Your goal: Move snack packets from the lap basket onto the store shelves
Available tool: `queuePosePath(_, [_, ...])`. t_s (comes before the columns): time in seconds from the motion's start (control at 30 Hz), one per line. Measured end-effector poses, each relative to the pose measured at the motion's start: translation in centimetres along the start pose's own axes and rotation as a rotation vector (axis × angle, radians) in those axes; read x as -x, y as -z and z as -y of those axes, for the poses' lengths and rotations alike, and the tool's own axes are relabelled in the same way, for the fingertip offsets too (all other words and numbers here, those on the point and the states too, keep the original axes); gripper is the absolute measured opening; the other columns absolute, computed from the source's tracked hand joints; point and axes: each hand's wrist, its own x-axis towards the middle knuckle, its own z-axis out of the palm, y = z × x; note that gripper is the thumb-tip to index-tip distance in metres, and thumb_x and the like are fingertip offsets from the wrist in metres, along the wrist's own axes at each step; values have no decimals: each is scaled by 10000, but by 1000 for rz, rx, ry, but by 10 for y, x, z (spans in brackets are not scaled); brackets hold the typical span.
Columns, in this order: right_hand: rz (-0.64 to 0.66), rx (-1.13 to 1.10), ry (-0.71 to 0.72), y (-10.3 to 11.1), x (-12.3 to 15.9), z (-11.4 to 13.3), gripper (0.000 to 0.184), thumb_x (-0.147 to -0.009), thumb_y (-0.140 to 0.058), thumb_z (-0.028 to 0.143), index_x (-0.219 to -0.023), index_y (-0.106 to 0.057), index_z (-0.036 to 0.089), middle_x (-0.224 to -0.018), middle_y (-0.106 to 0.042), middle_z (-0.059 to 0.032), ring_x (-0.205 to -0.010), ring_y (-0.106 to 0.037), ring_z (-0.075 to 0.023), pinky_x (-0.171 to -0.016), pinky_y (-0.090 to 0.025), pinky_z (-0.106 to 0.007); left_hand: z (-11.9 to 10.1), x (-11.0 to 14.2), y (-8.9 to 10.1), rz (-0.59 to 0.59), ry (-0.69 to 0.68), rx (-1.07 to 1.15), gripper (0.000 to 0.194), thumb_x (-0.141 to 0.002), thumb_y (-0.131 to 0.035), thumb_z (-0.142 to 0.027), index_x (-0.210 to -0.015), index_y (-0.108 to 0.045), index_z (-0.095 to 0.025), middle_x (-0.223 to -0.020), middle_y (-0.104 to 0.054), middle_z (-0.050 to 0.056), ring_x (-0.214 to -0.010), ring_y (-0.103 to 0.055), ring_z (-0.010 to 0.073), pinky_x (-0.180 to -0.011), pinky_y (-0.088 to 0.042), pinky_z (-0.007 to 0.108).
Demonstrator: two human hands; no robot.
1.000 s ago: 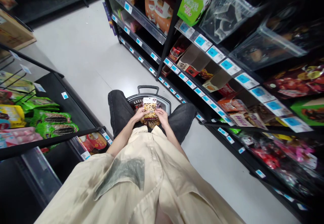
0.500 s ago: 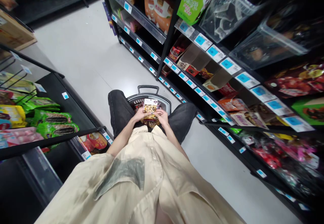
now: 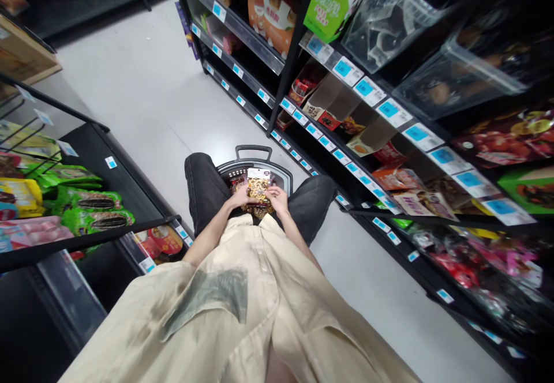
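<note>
I squat in a shop aisle over a dark shopping basket (image 3: 283, 175) that stands on the floor between my knees. My left hand (image 3: 240, 196) and my right hand (image 3: 277, 198) both grip a clear snack packet (image 3: 258, 187) with golden-brown pieces and a white label strip on top. The packet is held upright just above the basket, left hand on its left edge, right hand on its right edge. More red and brown packets lie in the basket below it, partly hidden by my hands.
Black shelves (image 3: 363, 97) with blue price tags, boxes and clear bins line the right side. A low black rack (image 3: 95, 164) with green and yellow snack bags stands on the left. Grey floor (image 3: 142, 83) runs ahead between them.
The packet has tilted and shifted slightly to the right between my hands. Both hands keep their hold above the basket.
</note>
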Motion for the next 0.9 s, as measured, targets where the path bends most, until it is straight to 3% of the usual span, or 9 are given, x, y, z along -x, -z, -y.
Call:
queuePosePath(0.2, [-8, 11, -14, 0, 0, -2, 359, -551, -840, 411, -771, -666, 187, -693, -694, -28, -667, -650, -173, -675, -537, -299, 0, 0, 1, -10, -34, -81, 880, -496, -947, -239, -1281, -576, -103, -1253, -666, 161, -1157, -632, 305, -1059, -465, 448])
queuePosePath(0.47, [-11, 23, -37, -1, 1, 1, 329, -576, -811, 381, -790, -650, 191, -680, -676, -5, -658, -637, -163, -694, -536, -297, 3, 0, 0, 1, -39, -91, 906, -499, -941, -221, -1309, -553, -101, -1258, -662, 159, -1182, -621, 314, -1080, -456, 439])
queuePosePath(0.57, [-71, 106, 32, -1, 7, 14, 323, -630, -775, 374, -869, -655, 194, -770, -697, -23, -690, -634, -167, -730, -543, -311, 5, -1, 0, 10, -40, -58, 857, -529, -930, -233, -1296, -565, -111, -1238, -672, 150, -1168, -630, 304, -1078, -460, 440])
queuePosePath(0.67, [-120, 133, 149, 5, 24, 45, 290, -721, -731, 393, -928, -662, 202, -885, -707, -53, -750, -635, -180, -764, -544, -326, 8, -2, 0, 13, -27, -8, 834, -560, -912, -229, -1306, -555, -118, -1248, -668, 150, -1145, -641, 295, -1068, -467, 447])
queuePosePath(0.7, [-85, 105, 186, 10, 34, 60, 265, -755, -717, 400, -927, -666, 205, -908, -706, -61, -784, -641, -189, -779, -543, -330, 9, -2, 0, 6, -27, 7, 832, -566, -907, -223, -1311, -551, -120, -1246, -669, 148, -1145, -641, 294, -1067, -468, 448])
queuePosePath(0.77, [123, 33, 268, 24, 62, 96, 217, -813, -702, 404, -927, -685, 220, -941, -712, -68, -875, -658, -207, -833, -538, -343, 10, -3, 1, -6, -32, 30, 822, -575, -895, -207, -1314, -546, -120, -1232, -677, 143, -1149, -638, 294, -1063, -472, 442])
queuePosePath(0.9, [804, -12, 545, 57, 139, 174, 198, -887, -648, 436, -869, -731, 257, -836, -721, -57, -812, -672, -198, -796, -545, -339, 11, -3, 2, 5, -11, 6, 776, -585, -862, -180, -1293, -553, -110, -1207, -687, 130, -1118, -652, 289, -1033, -496, 422])
